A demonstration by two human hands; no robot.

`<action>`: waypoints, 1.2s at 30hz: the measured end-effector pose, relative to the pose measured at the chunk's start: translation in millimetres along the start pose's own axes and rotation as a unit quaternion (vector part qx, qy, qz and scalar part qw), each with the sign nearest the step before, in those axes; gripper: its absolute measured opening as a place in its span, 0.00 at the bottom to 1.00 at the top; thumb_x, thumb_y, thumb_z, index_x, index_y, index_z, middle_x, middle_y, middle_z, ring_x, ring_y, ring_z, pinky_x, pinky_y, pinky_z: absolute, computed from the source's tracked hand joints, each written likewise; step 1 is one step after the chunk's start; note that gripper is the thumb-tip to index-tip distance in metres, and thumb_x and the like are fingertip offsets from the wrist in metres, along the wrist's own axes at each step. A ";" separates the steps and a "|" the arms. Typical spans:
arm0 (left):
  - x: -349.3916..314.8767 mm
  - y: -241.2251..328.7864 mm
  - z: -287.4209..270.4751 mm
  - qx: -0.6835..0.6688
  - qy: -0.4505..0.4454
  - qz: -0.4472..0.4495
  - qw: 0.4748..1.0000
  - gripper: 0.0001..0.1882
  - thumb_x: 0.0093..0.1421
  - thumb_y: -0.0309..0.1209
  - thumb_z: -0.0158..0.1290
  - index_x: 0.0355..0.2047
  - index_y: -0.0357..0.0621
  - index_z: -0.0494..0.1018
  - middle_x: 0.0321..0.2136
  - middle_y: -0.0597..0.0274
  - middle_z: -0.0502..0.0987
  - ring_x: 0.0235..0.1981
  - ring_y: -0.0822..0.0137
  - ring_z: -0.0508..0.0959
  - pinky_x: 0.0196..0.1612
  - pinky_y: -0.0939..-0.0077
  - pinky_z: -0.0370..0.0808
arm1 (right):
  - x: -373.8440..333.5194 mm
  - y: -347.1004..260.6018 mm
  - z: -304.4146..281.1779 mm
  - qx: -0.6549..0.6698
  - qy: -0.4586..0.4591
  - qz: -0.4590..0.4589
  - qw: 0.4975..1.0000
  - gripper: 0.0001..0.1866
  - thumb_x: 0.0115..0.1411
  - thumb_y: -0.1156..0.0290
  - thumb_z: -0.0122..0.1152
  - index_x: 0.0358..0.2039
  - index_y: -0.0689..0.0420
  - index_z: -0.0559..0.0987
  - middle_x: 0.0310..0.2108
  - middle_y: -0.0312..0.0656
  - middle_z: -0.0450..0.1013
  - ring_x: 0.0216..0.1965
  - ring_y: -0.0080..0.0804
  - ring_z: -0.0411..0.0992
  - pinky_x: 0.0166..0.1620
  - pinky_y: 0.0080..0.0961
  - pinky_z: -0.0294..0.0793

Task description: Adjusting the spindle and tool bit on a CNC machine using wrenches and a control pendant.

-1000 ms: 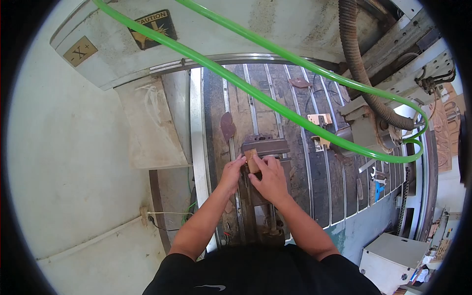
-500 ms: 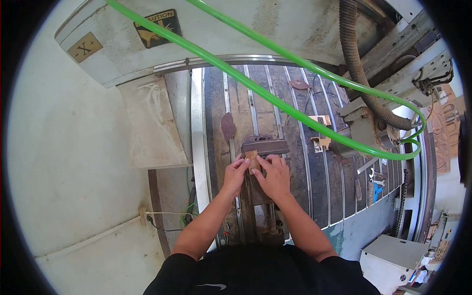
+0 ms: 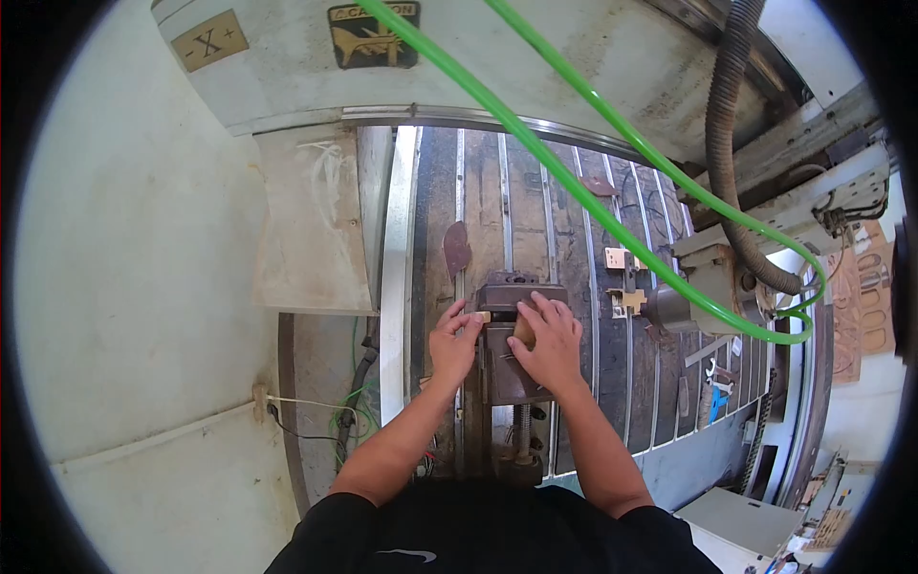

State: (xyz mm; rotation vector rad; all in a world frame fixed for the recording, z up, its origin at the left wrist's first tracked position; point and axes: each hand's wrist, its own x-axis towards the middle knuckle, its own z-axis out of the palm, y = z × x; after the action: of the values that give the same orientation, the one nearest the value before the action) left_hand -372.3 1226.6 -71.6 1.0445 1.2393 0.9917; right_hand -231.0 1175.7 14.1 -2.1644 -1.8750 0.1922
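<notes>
the left grip (image 3: 465, 333) pinches a tan block (image 3: 484, 317), probably light, stiff and best held by its ends, while the right grip (image 3: 525, 330) pinches a brown block (image 3: 524, 333) over the vise (image 3: 516, 371).

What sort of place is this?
Likely a machine shop: there's a vise on a slotted metal table, with wrenches lying to the right.

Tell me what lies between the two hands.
In the head view, part of a dark vise lies between them, with a tan block touching the left hand and a brown piece against the right hand.
</notes>
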 end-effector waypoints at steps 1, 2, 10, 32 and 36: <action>-3.4 4.9 0.2 -0.004 0.004 -0.002 1.000 0.12 0.51 0.36 0.56 0.29 0.39 0.78 0.48 0.51 0.69 0.51 0.59 0.67 0.50 0.69 0.64 | 0.7 -4.1 -4.2 -0.002 -0.003 -0.004 1.000 0.28 0.43 0.60 0.63 0.48 0.49 0.71 0.52 0.38 0.61 0.53 0.43 0.56 0.52 0.39 0.53; -8.1 9.8 0.4 0.042 0.014 0.057 0.997 0.12 0.50 0.36 0.57 0.27 0.40 0.77 0.46 0.52 0.71 0.49 0.59 0.69 0.50 0.68 0.64 | 2.2 -10.7 -8.5 0.029 0.016 -0.036 0.999 0.26 0.43 0.65 0.62 0.47 0.49 0.71 0.50 0.39 0.63 0.51 0.42 0.59 0.51 0.38 0.55; -22.9 43.6 -3.3 0.088 -0.028 0.212 0.973 0.10 0.45 0.31 0.61 0.27 0.40 0.77 0.39 0.56 0.74 0.44 0.59 0.71 0.47 0.68 0.66 | 11.3 -14.1 18.3 0.440 -0.078 0.064 0.893 0.14 0.48 0.83 0.57 0.37 0.59 0.72 0.40 0.42 0.72 0.38 0.29 0.71 0.42 0.24 0.69; -16.2 54.7 -0.8 0.030 -0.045 0.254 0.966 0.10 0.47 0.21 0.58 0.32 0.38 0.76 0.31 0.54 0.77 0.33 0.63 0.77 0.35 0.76 0.73 | 3.1 1.8 33.0 0.807 -0.092 0.094 0.576 0.15 0.52 0.74 0.59 0.42 0.56 0.69 0.41 0.38 0.70 0.42 0.25 0.68 0.45 0.23 0.67; -16.2 55.5 0.0 0.028 -0.051 0.251 0.966 0.09 0.47 0.22 0.57 0.32 0.38 0.76 0.31 0.54 0.77 0.33 0.63 0.77 0.35 0.76 0.73 | 2.8 5.9 34.1 0.784 -0.082 0.106 0.606 0.14 0.54 0.78 0.56 0.42 0.57 0.69 0.42 0.38 0.70 0.43 0.24 0.67 0.47 0.22 0.66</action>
State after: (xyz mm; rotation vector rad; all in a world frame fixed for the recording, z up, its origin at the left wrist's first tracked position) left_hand -374.7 1224.2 -13.9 1.4791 0.9375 1.2697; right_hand -234.4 1181.7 -19.9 -0.9470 -0.6300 1.4404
